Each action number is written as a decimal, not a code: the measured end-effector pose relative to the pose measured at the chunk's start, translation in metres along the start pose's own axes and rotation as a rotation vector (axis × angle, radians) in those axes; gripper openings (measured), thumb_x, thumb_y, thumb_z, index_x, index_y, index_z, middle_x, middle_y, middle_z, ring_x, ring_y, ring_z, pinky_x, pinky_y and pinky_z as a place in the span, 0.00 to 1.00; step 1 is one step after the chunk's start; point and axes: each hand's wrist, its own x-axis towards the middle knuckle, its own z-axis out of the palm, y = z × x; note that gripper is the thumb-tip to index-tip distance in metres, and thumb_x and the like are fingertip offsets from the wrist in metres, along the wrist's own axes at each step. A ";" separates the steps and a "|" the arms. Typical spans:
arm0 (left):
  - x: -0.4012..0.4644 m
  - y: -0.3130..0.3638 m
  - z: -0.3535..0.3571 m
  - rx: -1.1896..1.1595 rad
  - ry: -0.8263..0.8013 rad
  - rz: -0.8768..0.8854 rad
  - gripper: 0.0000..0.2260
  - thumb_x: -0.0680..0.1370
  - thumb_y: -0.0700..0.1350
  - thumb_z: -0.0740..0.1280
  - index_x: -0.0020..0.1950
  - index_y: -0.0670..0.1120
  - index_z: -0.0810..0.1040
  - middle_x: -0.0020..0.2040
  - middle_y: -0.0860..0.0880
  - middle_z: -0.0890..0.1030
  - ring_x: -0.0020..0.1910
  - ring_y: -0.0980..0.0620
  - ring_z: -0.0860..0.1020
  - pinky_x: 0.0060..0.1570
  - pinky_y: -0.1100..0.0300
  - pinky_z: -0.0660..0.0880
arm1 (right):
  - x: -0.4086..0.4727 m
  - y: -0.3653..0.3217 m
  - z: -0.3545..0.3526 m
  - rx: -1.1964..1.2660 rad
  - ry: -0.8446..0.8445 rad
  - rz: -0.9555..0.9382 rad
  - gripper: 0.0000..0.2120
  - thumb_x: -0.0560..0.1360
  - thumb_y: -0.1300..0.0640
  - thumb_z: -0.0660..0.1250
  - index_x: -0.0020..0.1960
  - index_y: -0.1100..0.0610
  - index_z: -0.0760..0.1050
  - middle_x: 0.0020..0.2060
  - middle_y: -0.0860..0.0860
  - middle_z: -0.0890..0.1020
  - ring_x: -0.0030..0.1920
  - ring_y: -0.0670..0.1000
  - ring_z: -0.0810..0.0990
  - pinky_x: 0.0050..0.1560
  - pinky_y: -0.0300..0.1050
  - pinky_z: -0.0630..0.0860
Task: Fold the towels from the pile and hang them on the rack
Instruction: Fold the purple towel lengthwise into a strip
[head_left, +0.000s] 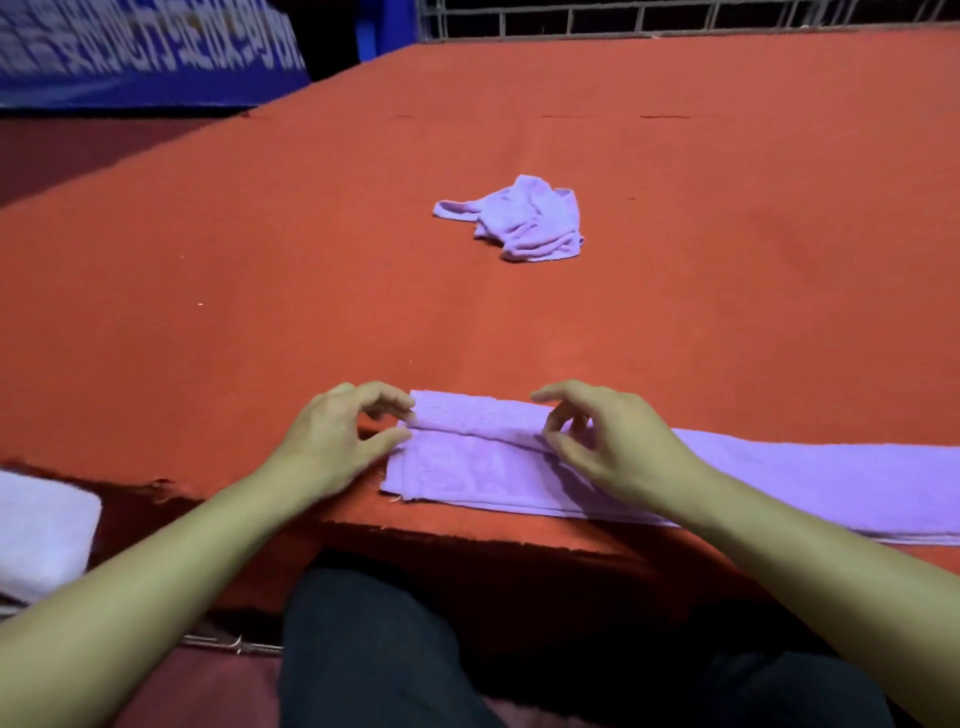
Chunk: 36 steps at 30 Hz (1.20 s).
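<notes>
Lilac folded towel, cut off at right, is pinched by both hands: left hand, right hand; blue banner lettering is blurred, unreadable.

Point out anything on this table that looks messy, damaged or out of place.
A crumpled purple towel lies bunched mid-table, not yet folded. The red table cover is ragged and torn along its near edge, left of the left hand. The long towel being folded looks tidy.

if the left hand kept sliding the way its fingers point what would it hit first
The left hand points rightward along the table edge, so it meets the end of the folded purple towel at once; its fingertips look already on it. Beyond that comes the right hand.
</notes>
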 end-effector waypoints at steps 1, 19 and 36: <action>0.002 -0.004 0.001 0.010 -0.012 0.022 0.18 0.70 0.43 0.77 0.50 0.62 0.76 0.47 0.78 0.75 0.48 0.64 0.75 0.46 0.77 0.65 | 0.003 -0.004 0.006 -0.021 -0.005 0.007 0.19 0.74 0.57 0.67 0.63 0.43 0.73 0.41 0.35 0.80 0.40 0.43 0.74 0.46 0.44 0.72; 0.044 -0.019 0.012 -0.006 0.036 0.163 0.09 0.78 0.44 0.69 0.58 0.54 0.79 0.42 0.66 0.77 0.42 0.62 0.71 0.47 0.61 0.68 | 0.007 -0.007 0.016 -0.233 -0.017 0.123 0.17 0.76 0.52 0.68 0.63 0.43 0.72 0.44 0.38 0.80 0.46 0.47 0.74 0.44 0.48 0.73; -0.040 -0.019 0.022 -0.065 0.083 0.225 0.11 0.76 0.54 0.64 0.58 0.57 0.78 0.44 0.67 0.75 0.42 0.63 0.72 0.46 0.74 0.67 | -0.035 -0.019 0.014 -0.169 -0.044 -0.018 0.22 0.74 0.55 0.69 0.65 0.42 0.70 0.40 0.36 0.77 0.41 0.45 0.74 0.42 0.49 0.77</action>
